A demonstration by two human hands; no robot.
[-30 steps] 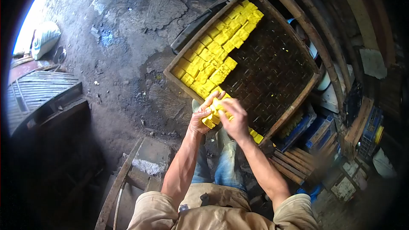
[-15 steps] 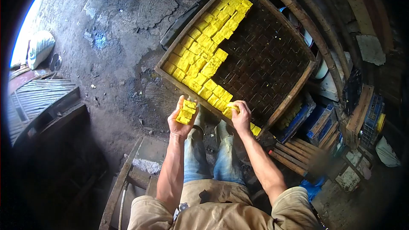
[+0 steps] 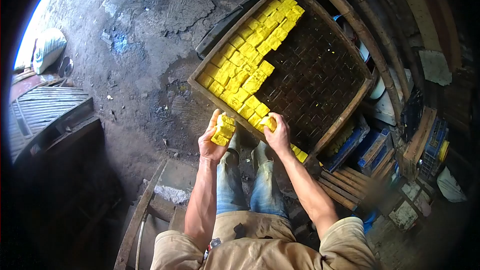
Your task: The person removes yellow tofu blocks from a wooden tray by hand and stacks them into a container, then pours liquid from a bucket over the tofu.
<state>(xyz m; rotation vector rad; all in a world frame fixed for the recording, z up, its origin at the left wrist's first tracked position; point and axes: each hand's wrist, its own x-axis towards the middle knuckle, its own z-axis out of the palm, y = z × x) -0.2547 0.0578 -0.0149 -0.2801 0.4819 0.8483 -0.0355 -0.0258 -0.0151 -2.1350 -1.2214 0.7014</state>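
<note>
Several yellow blocks [image 3: 224, 130] rest in my left hand [image 3: 209, 146], its fingers curled around them, just outside the near corner of a wooden-framed tray [image 3: 320, 85] with a dark woven base. My right hand [image 3: 280, 135] pinches a yellow block [image 3: 269, 123] at the tray's near edge, beside the laid blocks. Rows of yellow blocks [image 3: 242, 60] cover the tray's left side, packed close together. A few more blocks [image 3: 299, 154] lie in the near right corner, partly hidden behind my right wrist.
Blue and wooden crates [image 3: 375, 151] stand at the right. Curved poles [image 3: 367, 35] run past the tray's far right side. A slatted bamboo surface [image 3: 50, 107] is at the left, and a wooden beam [image 3: 137, 215] with concrete lies at lower left.
A second ago both hands were together over the blocks. They have since parted, and the right hand now holds a block at the tray's near edge. The view has shifted slightly.
</note>
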